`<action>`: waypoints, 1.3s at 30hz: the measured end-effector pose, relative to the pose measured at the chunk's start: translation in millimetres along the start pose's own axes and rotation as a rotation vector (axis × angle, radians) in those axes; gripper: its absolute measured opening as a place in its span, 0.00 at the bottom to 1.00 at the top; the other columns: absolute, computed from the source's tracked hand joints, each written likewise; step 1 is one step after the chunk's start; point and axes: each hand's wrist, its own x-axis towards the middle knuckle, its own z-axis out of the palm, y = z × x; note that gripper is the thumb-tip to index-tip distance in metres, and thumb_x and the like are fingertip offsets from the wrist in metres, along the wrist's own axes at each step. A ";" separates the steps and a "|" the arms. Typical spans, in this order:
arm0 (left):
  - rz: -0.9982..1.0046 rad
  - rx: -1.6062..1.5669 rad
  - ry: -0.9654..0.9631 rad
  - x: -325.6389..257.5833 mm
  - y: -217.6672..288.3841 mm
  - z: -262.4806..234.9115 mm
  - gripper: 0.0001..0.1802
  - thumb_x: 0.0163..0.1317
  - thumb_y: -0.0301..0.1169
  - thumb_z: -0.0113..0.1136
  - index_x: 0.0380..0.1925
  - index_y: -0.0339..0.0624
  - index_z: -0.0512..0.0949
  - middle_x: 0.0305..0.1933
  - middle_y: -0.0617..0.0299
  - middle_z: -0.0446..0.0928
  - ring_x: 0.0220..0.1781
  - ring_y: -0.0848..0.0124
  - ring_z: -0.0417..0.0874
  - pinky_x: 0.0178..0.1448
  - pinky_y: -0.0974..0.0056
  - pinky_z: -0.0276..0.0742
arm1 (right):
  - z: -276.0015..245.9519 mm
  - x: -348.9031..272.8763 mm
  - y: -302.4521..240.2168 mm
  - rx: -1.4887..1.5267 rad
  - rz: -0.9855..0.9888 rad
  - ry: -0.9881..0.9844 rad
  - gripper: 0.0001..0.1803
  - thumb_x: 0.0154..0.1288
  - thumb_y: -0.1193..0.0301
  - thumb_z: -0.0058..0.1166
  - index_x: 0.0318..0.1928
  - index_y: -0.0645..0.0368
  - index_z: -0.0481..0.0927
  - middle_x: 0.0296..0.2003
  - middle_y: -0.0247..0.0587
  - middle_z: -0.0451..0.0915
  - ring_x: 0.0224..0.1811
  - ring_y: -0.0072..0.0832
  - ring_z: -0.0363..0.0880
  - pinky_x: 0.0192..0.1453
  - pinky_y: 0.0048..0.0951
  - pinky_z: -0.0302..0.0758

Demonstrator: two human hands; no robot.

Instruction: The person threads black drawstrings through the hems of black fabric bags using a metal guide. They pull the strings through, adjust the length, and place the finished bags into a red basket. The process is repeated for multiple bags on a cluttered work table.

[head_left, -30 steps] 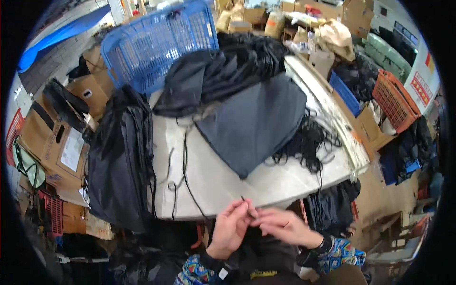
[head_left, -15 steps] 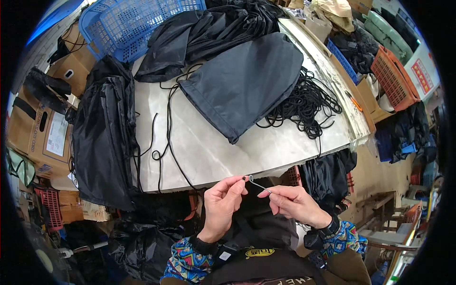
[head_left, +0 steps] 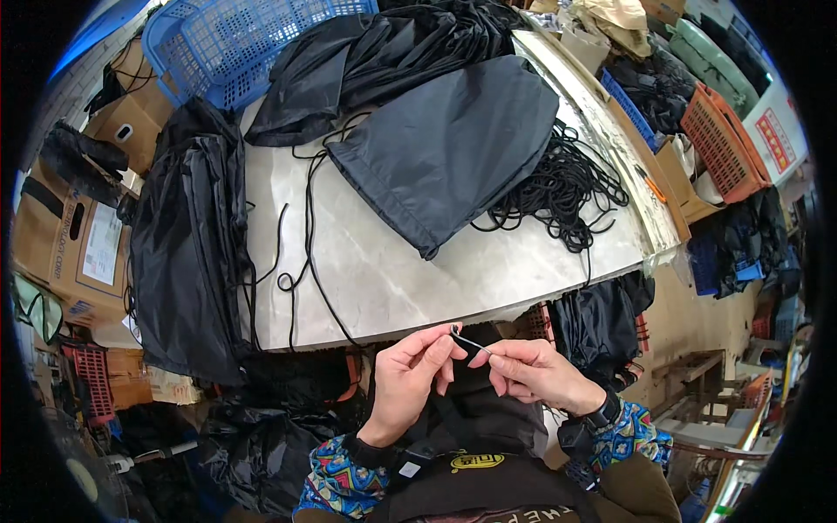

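My left hand (head_left: 408, 376) and my right hand (head_left: 534, 373) are held close together just below the near edge of the white table (head_left: 410, 261). Both pinch the end of a thin black cord (head_left: 307, 253) between their fingertips, along with a small thin metal piece (head_left: 471, 343) between the hands. The cord runs up over the table's edge and loops across its left half. A dark grey drawstring bag (head_left: 453, 148) lies flat on the middle of the table, its open hem toward me.
A tangle of black cord (head_left: 567, 187) lies on the table's right side. A stack of black bags (head_left: 187, 244) hangs over its left edge, more black fabric (head_left: 375, 61) at the back. A blue basket (head_left: 235, 39), cardboard boxes (head_left: 78, 244) and an orange crate (head_left: 728, 139) surround it.
The view has tilted down and drawn closer to the table. My hands have risen slightly and parted a little, with the cord end and metal piece now stretched between the fingertips.
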 end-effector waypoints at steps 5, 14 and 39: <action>-0.110 -0.133 -0.083 3.1 2.0 -5.4 0.13 0.67 0.28 0.53 0.46 0.30 0.75 0.28 0.58 0.79 0.19 0.78 0.73 0.20 0.76 0.66 | -2.0 2.6 1.4 -0.353 -0.147 0.044 0.13 0.72 0.67 0.43 0.49 0.58 0.77 0.22 0.29 0.72 0.20 0.12 0.65 0.22 0.18 0.62; 0.033 0.109 -0.020 2.1 -12.3 -5.5 0.11 0.71 0.33 0.46 0.44 0.35 0.68 0.29 0.61 0.74 0.16 0.81 0.68 0.18 0.77 0.61 | 13.9 -15.0 10.1 -1.196 -0.609 0.111 0.06 0.58 0.74 0.54 0.36 0.59 0.78 0.38 0.43 0.77 0.46 0.37 0.75 0.39 0.32 0.71; -0.107 -0.125 0.098 93.1 18.6 0.4 0.12 0.61 0.34 0.62 0.23 0.47 0.69 0.18 0.68 0.71 0.16 0.79 0.70 0.17 0.74 0.56 | -25.0 58.1 2.5 -0.417 -0.686 0.664 0.10 0.61 0.73 0.58 0.42 0.64 0.80 0.28 0.40 0.78 0.28 0.20 0.72 0.33 0.21 0.69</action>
